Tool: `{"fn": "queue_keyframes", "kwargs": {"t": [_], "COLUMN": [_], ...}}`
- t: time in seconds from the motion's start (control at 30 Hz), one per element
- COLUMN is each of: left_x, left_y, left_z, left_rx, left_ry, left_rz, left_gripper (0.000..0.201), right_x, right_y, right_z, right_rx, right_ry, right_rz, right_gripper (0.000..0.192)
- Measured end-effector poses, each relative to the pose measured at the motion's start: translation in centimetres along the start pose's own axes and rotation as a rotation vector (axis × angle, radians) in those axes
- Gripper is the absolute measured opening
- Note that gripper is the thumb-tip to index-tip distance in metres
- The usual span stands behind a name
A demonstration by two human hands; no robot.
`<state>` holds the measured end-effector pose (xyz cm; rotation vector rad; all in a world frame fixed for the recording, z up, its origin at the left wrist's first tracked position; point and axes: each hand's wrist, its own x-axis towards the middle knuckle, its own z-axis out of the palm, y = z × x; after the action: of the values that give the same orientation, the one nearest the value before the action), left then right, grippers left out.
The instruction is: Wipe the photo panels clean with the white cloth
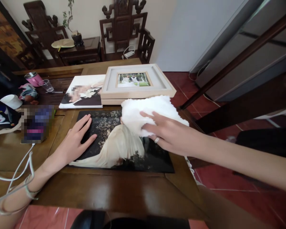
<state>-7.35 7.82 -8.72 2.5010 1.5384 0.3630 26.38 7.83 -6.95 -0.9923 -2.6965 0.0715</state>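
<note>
Wooden table carries everything. Dark glossy photo print lies flat near the front edge, long axis running left to right along that edge — stiff board, likely slippery and quick to smudge, best held by its rims. Framed picture and a second print sit toward the back edge. White cloth rests on the dark print's right rear corner — soft, light, bunches easily. Right hand presses flat on the cloth, fingers spread, not gripping. Left hand lies open, palm down, on the print's left edge. Hands well apart.
</note>
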Motion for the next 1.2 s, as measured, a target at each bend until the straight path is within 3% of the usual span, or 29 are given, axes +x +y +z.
{"fn": "queue_keyframes", "kwargs": {"t": [0.1,0.27,0.33,0.43,0.53,0.63,0.7,0.8,0.9,1.03,1.1,1.2], "left_x": [0.0,0.0,0.0,0.0,0.0,0.0,-0.1,0.0,0.1,0.2,0.2,0.1], "left_y": [0.0,0.0,0.0,0.0,0.1,0.1,0.2,0.3,0.2,0.1,0.0,-0.1], "left_z": [0.0,0.1,0.1,0.1,0.0,-0.1,-0.1,-0.1,-0.1,-0.1,-0.1,-0.1], "left_rx": [0.0,-0.004,-0.002,-0.001,-0.005,-0.003,-0.001,-0.009,-0.022,-0.021,-0.015,-0.015], "left_ry": [0.006,0.006,0.003,-0.005,-0.009,-0.003,0.004,0.005,0.009,0.028,0.026,0.016], "left_rz": [-0.001,-0.001,-0.002,-0.007,-0.009,-0.012,-0.015,-0.017,-0.011,0.008,0.011,0.015], "left_gripper": [0.066,0.066,0.066,0.066,0.066,0.066,0.066,0.066,0.065,0.064,0.062,0.062], "right_x": [-0.7,-3.0,-3.3,-2.9,-1.9,-1.2,-1.3,-2.1,-3.5,-4.5,-4.0,-2.2], "right_y": [-0.7,-6.4,-7.6,-6.5,-3.1,-0.2,0.4,-1.6,-5.8,-9.7,-9.6,-6.8], "right_z": [0.4,0.5,0.3,0.0,-0.3,-0.4,-0.2,0.1,-0.4,-1.7,-1.8,-1.3], "right_rx": [0.022,0.224,0.283,0.261,0.129,0.042,0.029,0.062,0.153,0.28,0.287,0.211], "right_ry": [0.011,-0.042,-0.041,-0.09,-0.117,-0.105,-0.077,-0.063,-0.079,-0.225,-0.247,-0.232], "right_rz": [-0.039,-0.182,-0.212,-0.172,-0.091,-0.01,0.024,0.043,0.028,-0.022,-0.016,0.048], "right_gripper": [0.031,0.02,0.019,0.029,0.043,0.044,0.045,0.051,0.05,0.038,0.042,0.058]}}
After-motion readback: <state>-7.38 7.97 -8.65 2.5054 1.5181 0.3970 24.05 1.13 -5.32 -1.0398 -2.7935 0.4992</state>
